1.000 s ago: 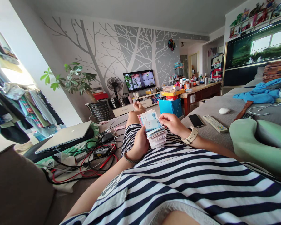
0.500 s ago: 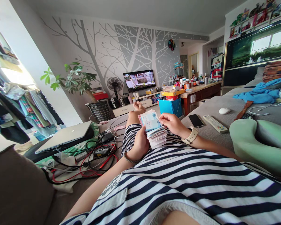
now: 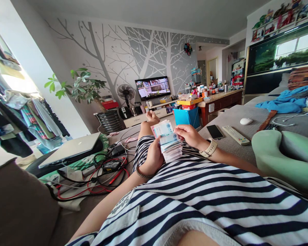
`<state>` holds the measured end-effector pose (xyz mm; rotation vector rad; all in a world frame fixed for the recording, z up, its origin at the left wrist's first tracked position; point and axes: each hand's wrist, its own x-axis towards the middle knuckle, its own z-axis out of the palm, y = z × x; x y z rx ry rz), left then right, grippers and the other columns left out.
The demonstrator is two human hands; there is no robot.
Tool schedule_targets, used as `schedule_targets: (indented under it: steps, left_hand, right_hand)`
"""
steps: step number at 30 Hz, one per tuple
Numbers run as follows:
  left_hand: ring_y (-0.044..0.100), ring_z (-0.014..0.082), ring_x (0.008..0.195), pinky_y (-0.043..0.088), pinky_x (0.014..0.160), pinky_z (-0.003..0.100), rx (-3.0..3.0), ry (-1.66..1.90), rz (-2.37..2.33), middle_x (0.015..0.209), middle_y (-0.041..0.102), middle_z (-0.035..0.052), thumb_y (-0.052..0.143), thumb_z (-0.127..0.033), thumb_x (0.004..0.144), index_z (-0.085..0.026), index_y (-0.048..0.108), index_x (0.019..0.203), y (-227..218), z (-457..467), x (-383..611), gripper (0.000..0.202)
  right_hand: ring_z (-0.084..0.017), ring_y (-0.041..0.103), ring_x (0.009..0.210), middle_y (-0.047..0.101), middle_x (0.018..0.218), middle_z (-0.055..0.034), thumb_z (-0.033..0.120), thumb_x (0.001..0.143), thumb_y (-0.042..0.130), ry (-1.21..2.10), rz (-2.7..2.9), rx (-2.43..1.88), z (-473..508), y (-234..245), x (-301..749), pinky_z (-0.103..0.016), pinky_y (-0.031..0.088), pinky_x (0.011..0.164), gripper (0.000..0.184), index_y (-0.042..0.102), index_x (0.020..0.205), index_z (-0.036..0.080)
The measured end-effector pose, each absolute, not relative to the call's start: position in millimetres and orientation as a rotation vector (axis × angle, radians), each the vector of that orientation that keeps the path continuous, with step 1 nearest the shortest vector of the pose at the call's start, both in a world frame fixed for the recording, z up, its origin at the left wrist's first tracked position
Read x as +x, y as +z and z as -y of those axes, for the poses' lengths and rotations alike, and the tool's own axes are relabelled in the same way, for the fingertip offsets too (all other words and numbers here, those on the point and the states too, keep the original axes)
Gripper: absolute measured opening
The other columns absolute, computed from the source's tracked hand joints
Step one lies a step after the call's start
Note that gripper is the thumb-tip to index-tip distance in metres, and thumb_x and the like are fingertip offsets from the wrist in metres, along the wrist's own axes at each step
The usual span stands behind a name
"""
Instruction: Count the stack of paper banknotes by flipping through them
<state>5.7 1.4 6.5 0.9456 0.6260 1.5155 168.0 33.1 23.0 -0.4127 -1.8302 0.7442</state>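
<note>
Just below the middle of the frame in the head view, holding a stack of banknotes up over striped clothing. Clamping the stack from its left side with the left hand, with the thumb laid across its face. Pinching the right edge of a blue-and-white note with the right hand, thumb and finger brought together there; wearing a watch on the same wrist.

Judging by the split in the stack, with some notes standing up past the left thumb and a thick layered bundle hanging below, probably partway through leafing over the notes. Impossible to tell the finished part from the remaining part, or to count either. Not yet done, apparently, with both hands on the paper.

Toward the right of the frame, lying untouched on the sofa: a phone, a remote, a mouse and a green neck pillow. At left, well apart from the notes: a laptop and tangled cables. Above centre, against the far wall: a lit television.
</note>
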Motion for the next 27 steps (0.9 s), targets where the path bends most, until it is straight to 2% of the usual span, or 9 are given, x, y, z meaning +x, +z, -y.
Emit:
schedule_targets:
  steps: [2, 4, 8, 12, 20, 27]
  left_hand:
    - [0.068, 0.0252, 0.089, 0.051, 0.083, 0.035, 0.902, 1.516, -0.633, 0.091, 0.073, 0.0085, 0.061, -0.028, 0.077, -0.013, 0.069, 0.093, 6.8, -1.4, 6.0, 0.024]
    - [0.068, 0.0256, 0.087, 0.052, 0.082, 0.036, 0.877, 1.514, -0.660, 0.088, 0.073, 0.0090, 0.061, -0.028, 0.076, -0.012, 0.069, 0.092, 7.1, -1.0, 5.8, 0.024]
    - [0.067, 0.0212, 0.077, 0.052, 0.078, 0.033, 0.900, 1.514, -0.684, 0.081, 0.072, 0.0066, 0.064, -0.027, 0.075, -0.013, 0.068, 0.083, 6.3, -0.2, 3.2, 0.017]
    - [0.062, 0.0151, 0.067, 0.049, 0.073, 0.028, 0.961, 1.529, -0.655, 0.073, 0.068, 0.0024, 0.071, -0.026, 0.070, -0.014, 0.064, 0.071, 4.4, -0.8, 0.4, 0.014]
    - [0.056, 0.0125, 0.057, 0.042, 0.062, 0.025, 1.011, 1.536, -0.697, 0.063, 0.064, 0.0007, 0.072, -0.022, 0.067, -0.014, 0.063, 0.066, 6.9, 1.9, 3.5, 0.012]
    - [0.062, 0.0165, 0.062, 0.048, 0.071, 0.030, 0.908, 1.547, -0.665, 0.068, 0.067, 0.0023, 0.064, -0.026, 0.075, -0.013, 0.068, 0.081, 10.1, 0.6, 5.9, 0.015]
  right_hand:
    - [-0.010, 0.044, 0.053, 0.061, 0.067, -0.0023, 0.050, 0.091, 0.046, 0.798, 1.839, -0.410, -31.7, 24.0, 167.9, -0.025, 0.036, 0.054, 0.043, 0.058, 0.069, 0.015]
    - [-0.010, 0.045, 0.053, 0.063, 0.068, -0.0026, 0.052, 0.088, 0.051, 0.799, 1.827, -0.449, -31.4, 24.0, 168.0, -0.024, 0.037, 0.054, 0.041, 0.057, 0.070, 0.015]
    - [-0.011, 0.049, 0.057, 0.056, 0.062, 0.0010, 0.051, 0.077, 0.066, 0.657, 1.769, -0.598, -35.7, 21.4, 168.9, -0.024, 0.037, 0.056, 0.037, 0.054, 0.068, 0.016]
    - [-0.012, 0.047, 0.060, 0.055, 0.064, 0.0014, 0.053, 0.073, 0.068, 0.597, 1.731, -0.693, -42.4, 18.7, 170.1, -0.024, 0.036, 0.056, 0.039, 0.053, 0.069, 0.017]
    - [-0.013, 0.048, 0.062, 0.055, 0.064, 0.0004, 0.047, 0.084, 0.056, 0.552, 1.765, -0.683, -42.7, 18.1, 169.1, -0.025, 0.037, 0.060, 0.034, 0.053, 0.069, 0.017]
    - [-0.013, 0.048, 0.062, 0.055, 0.065, 0.0002, 0.047, 0.088, 0.052, 0.547, 1.779, -0.616, -37.1, 20.4, 168.9, -0.024, 0.035, 0.059, 0.034, 0.056, 0.072, 0.017]
